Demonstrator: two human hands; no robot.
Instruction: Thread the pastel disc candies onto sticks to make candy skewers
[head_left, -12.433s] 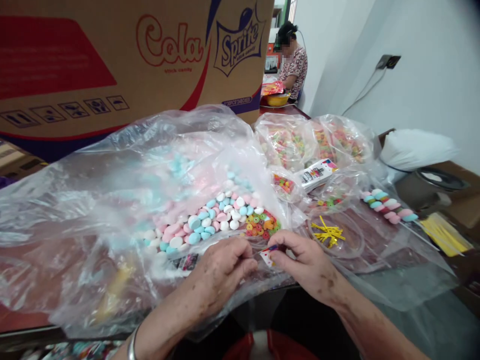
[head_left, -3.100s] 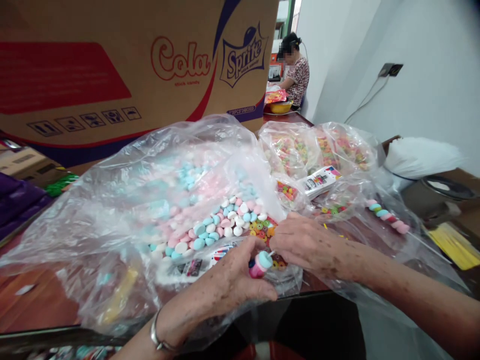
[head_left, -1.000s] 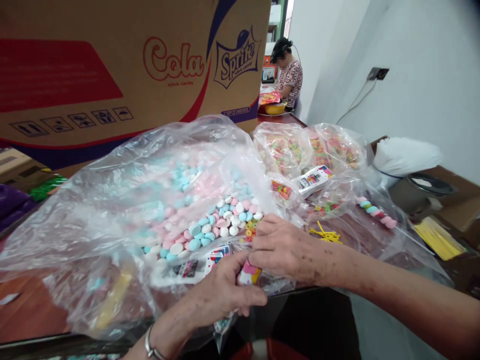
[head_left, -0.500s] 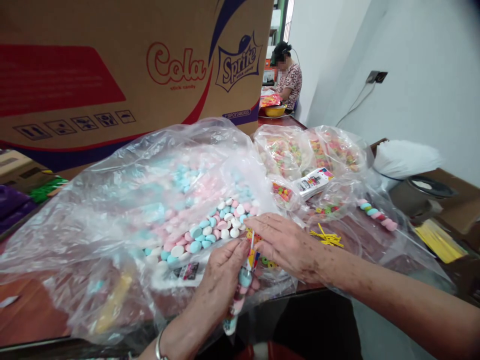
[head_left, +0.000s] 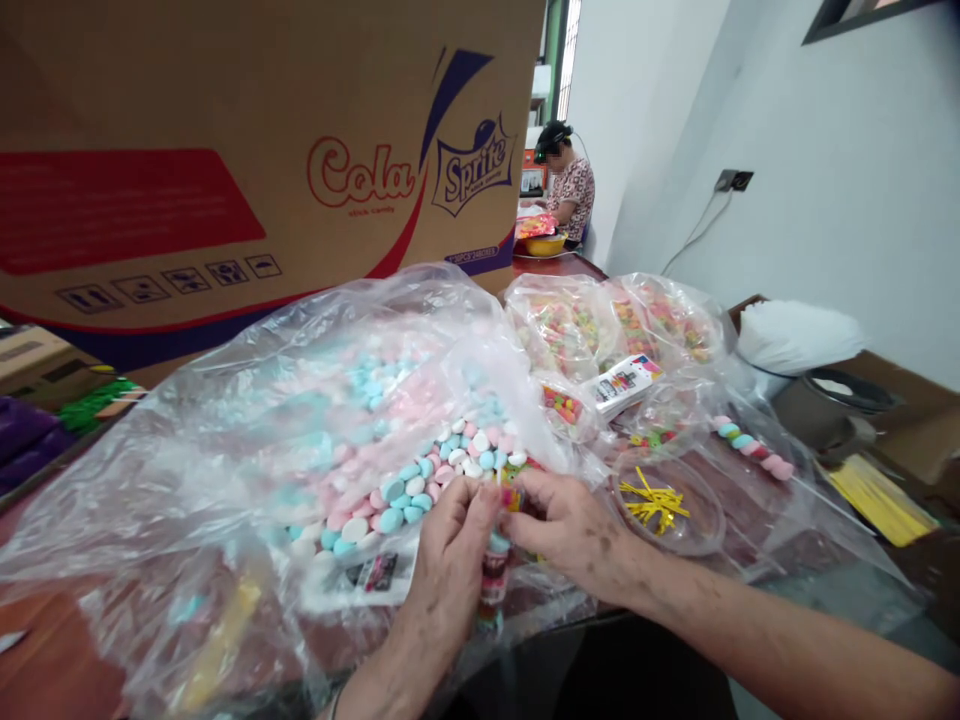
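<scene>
My left hand (head_left: 448, 565) is closed around a candy stick (head_left: 493, 572), marshmallow-like pieces in clear wrap, held upright over the table's front edge. A white stick end shows above my thumb. Against that top end, my right hand (head_left: 566, 515) is pinched shut near a small yellow and red bit; what its fingertips hold is hidden. Just behind my hands, a large clear bag (head_left: 247, 400) lies open, with pink, blue and white candies (head_left: 409, 487) spilling at its mouth. To the right, a clear round dish (head_left: 701, 530) holds yellow twist ties (head_left: 654, 503).
Bags of coloured candy rings (head_left: 570, 325) and a stack of printed cards (head_left: 626, 383) stand behind. A finished-looking candy stick (head_left: 752, 447) lies at right. A big carton (head_left: 247, 100) blocks the back left. Another person (head_left: 570, 190) sits at the far table.
My right hand's fingers, stretched out before, have curled in to a pinch at the stick's top. The candy stick has swung more upright in my left hand. The view has tilted up slightly.
</scene>
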